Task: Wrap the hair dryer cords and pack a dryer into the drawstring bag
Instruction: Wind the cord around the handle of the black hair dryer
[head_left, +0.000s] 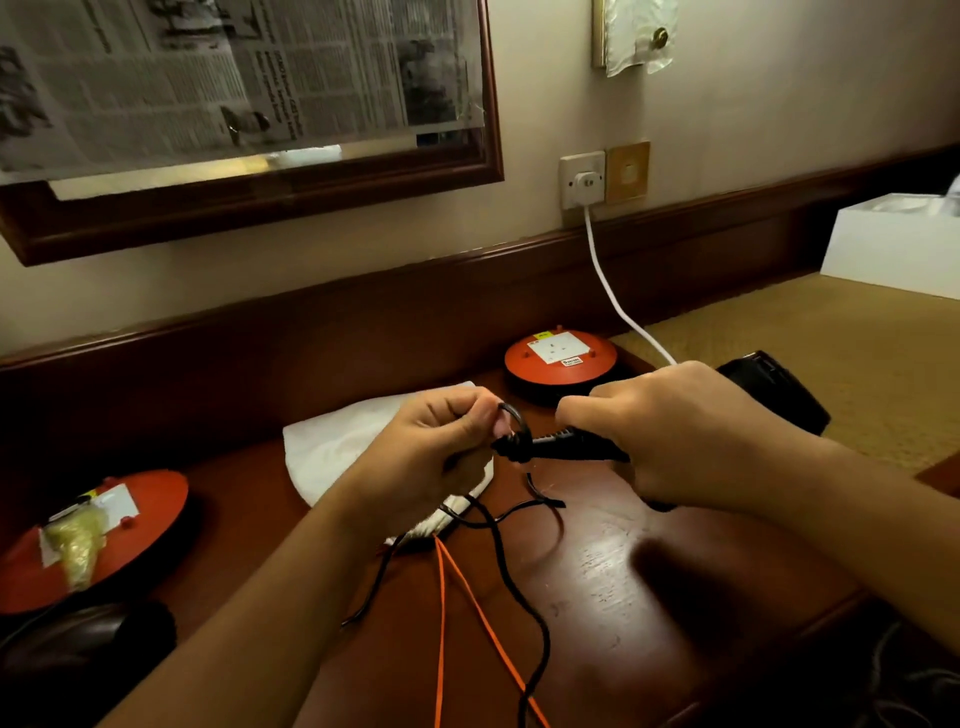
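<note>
Right hand (670, 431) grips the dryer (774, 389) by its handle, held crosswise, cord end pointing left; left hand (441, 441) pinches a cord (511, 448) loop over the desk (623, 571)

The right hand (675, 431) covers most of the hair dryer (774, 389) — only its black barrel shows at the hand's two o'clock and a ribbed stub at nine. The left hand (441, 447) hides the near corner of the drawstring bag (343, 447). The black cord (544, 636) and an orange cord (441, 623) run off the frame at six o'clock. Print on the newspaper (208, 78) at eleven o'clock is too blurred to read.
</note>
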